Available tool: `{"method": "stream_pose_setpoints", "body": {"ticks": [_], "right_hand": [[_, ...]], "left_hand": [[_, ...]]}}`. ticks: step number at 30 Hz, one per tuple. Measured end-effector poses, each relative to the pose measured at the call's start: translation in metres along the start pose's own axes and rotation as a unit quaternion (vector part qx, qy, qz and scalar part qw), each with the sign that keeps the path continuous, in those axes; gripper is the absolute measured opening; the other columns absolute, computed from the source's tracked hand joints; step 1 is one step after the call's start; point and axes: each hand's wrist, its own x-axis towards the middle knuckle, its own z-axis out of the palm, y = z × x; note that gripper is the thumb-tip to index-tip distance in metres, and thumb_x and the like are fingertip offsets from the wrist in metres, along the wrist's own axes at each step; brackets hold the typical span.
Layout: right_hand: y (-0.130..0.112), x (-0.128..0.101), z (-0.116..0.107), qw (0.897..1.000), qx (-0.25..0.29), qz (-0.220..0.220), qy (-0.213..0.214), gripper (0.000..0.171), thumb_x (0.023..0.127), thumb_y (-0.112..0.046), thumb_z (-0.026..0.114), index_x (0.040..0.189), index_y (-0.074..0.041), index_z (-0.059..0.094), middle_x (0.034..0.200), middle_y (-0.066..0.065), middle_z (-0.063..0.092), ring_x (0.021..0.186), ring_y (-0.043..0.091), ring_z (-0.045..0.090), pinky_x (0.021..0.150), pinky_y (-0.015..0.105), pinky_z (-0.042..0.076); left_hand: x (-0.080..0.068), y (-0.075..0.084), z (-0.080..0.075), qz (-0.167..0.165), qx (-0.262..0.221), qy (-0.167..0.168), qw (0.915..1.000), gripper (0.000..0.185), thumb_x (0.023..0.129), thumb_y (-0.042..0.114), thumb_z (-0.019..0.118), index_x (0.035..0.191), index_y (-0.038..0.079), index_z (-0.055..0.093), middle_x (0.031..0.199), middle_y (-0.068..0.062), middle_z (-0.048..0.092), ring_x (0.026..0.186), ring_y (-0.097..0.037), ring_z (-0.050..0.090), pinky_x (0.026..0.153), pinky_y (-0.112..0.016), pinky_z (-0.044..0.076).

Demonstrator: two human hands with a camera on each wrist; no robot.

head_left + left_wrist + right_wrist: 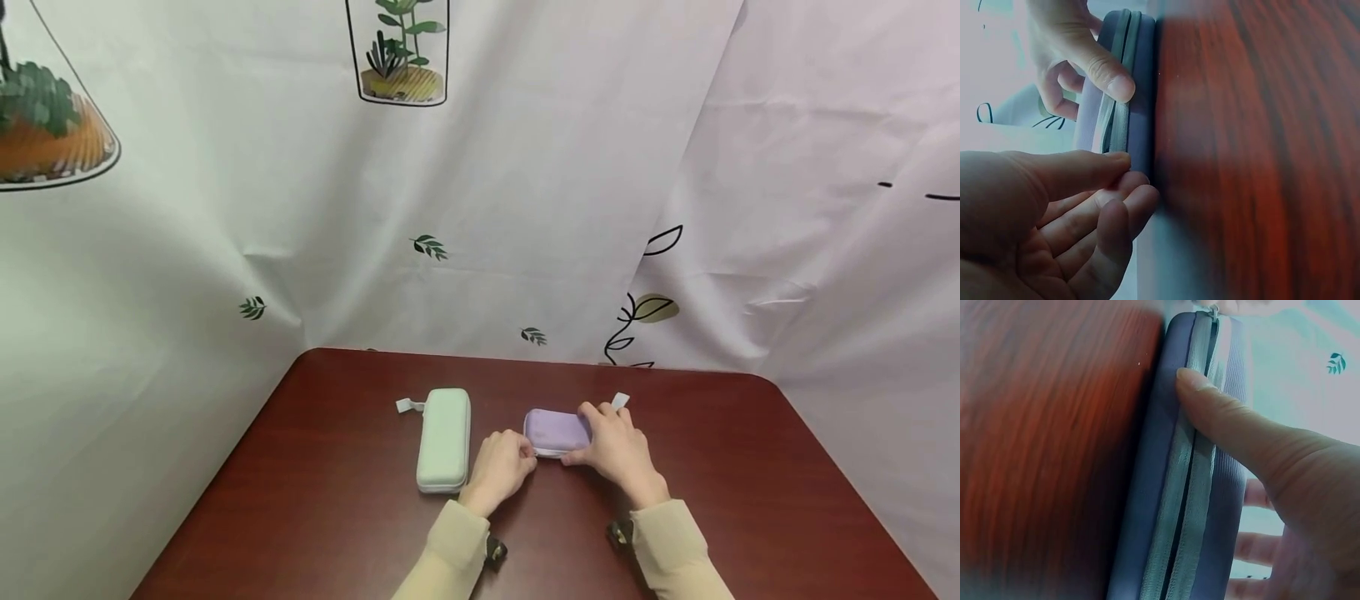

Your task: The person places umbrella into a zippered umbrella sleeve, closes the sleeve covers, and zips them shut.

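A lilac, rounded, hard-shell zip case lies flat on the dark red wooden desk, near its middle, between both hands. The right hand clasps the case's right end, thumb pressed on the grey zipper seam, apparently steadying it. The left hand meets the case's left end, its grip curled with fingertips pinching at the seam's corner, probably the zip pull, which is hidden. A mint-green oblong zip case lies just left, untouched.
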Motion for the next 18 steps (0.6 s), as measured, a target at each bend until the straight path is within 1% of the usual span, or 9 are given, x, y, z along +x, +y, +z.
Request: {"method": "stream_pose_setpoints", "body": {"ticks": [5,7,9,12,15,18], "right_hand": [[-0.002,0.000,-0.001,1.000,-0.009,-0.001,-0.003,0.075,0.056,-0.049,0.091,0.115,-0.013,0.059,0.103,0.012,0.057,0.094,0.037,0.048,0.055,0.049,0.046],[-0.002,0.000,-0.003,1.000,-0.014,-0.005,-0.012,0.076,0.058,-0.047,0.091,0.117,-0.012,0.058,0.104,0.014,0.056,0.095,0.038,0.048,0.056,0.049,0.046],[-0.001,0.000,-0.007,0.999,-0.016,-0.013,-0.026,0.075,0.060,-0.043,0.091,0.118,-0.011,0.056,0.105,0.014,0.055,0.095,0.038,0.048,0.057,0.050,0.047],[0.002,0.000,-0.014,0.998,-0.012,-0.029,-0.047,0.071,0.063,-0.032,0.091,0.120,-0.010,0.056,0.107,0.014,0.056,0.096,0.037,0.048,0.061,0.050,0.048],[0.006,-0.001,-0.019,0.997,0.002,-0.042,-0.063,0.068,0.065,-0.021,0.090,0.123,-0.010,0.057,0.112,0.012,0.057,0.100,0.035,0.048,0.067,0.052,0.048],[0.011,-0.003,-0.020,0.995,0.013,-0.052,-0.079,0.067,0.066,-0.015,0.088,0.125,-0.010,0.057,0.116,0.010,0.058,0.103,0.033,0.048,0.070,0.053,0.048]], "left_hand": [[0.001,-0.002,0.001,-0.001,-0.012,0.006,0.9999,0.015,0.079,0.014,0.079,0.068,0.018,0.070,0.058,0.015,0.053,0.058,-0.009,0.052,0.057,-0.026,0.042],[0.003,-0.002,0.001,0.000,-0.013,0.007,0.9999,0.014,0.079,0.014,0.079,0.069,0.018,0.070,0.058,0.015,0.054,0.059,-0.009,0.053,0.057,-0.026,0.042],[0.004,-0.002,0.000,0.000,-0.014,0.001,0.9999,0.012,0.080,0.014,0.078,0.071,0.018,0.072,0.059,0.015,0.055,0.059,-0.009,0.054,0.058,-0.026,0.042],[0.005,-0.001,-0.002,0.002,-0.016,0.002,0.9999,0.010,0.080,0.014,0.078,0.072,0.016,0.072,0.060,0.013,0.057,0.060,-0.011,0.056,0.058,-0.027,0.043],[0.004,-0.001,-0.002,0.000,-0.017,0.004,0.9998,0.010,0.080,0.013,0.078,0.072,0.016,0.072,0.061,0.012,0.058,0.060,-0.011,0.056,0.058,-0.027,0.043],[0.002,-0.003,0.000,-0.006,-0.018,-0.003,0.9998,0.010,0.080,0.014,0.078,0.072,0.017,0.072,0.060,0.013,0.057,0.059,-0.011,0.056,0.058,-0.027,0.043]]}}
